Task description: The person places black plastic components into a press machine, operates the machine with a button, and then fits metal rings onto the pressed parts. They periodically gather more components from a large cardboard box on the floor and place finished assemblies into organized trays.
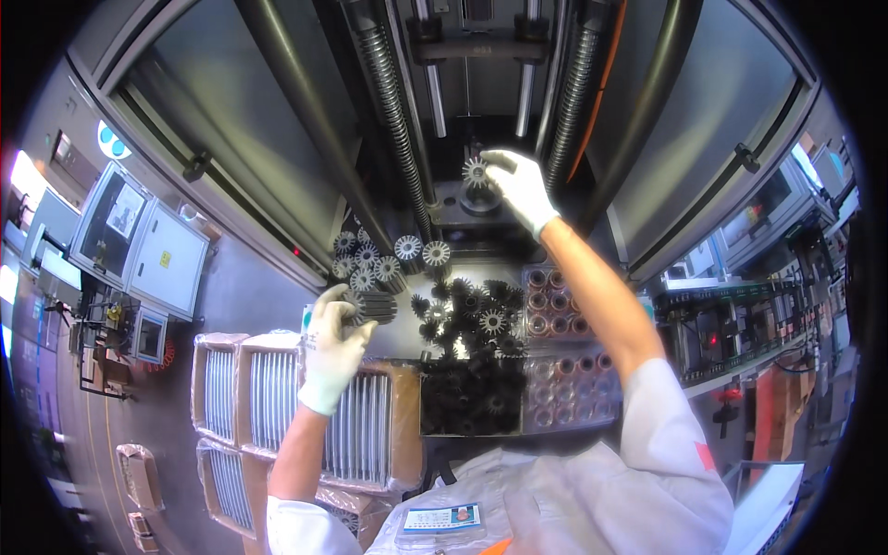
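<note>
White gloves cover both of my hands. At the press, my right hand [520, 190] pinches the edge of a small star-shaped slotted piece [474, 172] between thumb and fingers, just above a round fixture [481, 201]. Lower left, my left hand [333, 342] curls its fingers and thumb around the near end of a slotted metal core [377, 307], which lies on its side. Behind that hand several upright slotted cores [387, 269] stand grouped together. Dark star-shaped pieces [492, 321] lie loosely heaped on the bench between my arms.
A clear tray of copper-coloured rings [539, 302] sits right of the heap, with another clear tray [564, 393] nearer me. A dark box [470, 398] holds black pieces. Cartons of metal rods [361, 430] stand lower left. Press columns [435, 102] and side doors [231, 102] flank the work area.
</note>
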A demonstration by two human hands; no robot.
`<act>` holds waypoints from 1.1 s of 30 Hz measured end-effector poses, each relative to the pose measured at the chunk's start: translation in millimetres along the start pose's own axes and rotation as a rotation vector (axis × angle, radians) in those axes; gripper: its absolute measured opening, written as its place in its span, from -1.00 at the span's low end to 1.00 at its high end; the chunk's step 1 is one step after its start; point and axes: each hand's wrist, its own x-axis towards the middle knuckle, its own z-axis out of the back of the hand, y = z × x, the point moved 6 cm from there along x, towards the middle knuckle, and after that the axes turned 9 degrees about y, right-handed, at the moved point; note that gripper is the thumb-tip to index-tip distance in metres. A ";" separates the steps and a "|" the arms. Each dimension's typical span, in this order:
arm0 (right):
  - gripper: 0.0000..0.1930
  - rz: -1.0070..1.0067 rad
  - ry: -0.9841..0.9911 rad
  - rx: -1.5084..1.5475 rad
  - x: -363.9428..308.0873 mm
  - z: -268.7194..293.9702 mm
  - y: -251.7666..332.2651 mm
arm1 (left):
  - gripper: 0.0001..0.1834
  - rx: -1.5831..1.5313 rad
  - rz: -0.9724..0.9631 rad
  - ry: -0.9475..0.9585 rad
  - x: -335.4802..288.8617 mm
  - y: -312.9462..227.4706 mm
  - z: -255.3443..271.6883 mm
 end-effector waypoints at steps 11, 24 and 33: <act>-0.56 -0.183 -0.112 -0.366 6.3 16.7 -35.4 | -0.63 0.005 -0.289 -0.092 90.6 -50.9 -47.6; -0.65 -0.244 0.293 -0.480 -229.4 39.8 -35.8 | -0.58 0.180 -0.643 0.206 235.4 -99.9 -123.5; -0.71 0.052 0.435 -0.603 -219.7 -22.2 -12.6 | -0.69 0.310 -0.391 0.308 262.0 -95.4 -153.7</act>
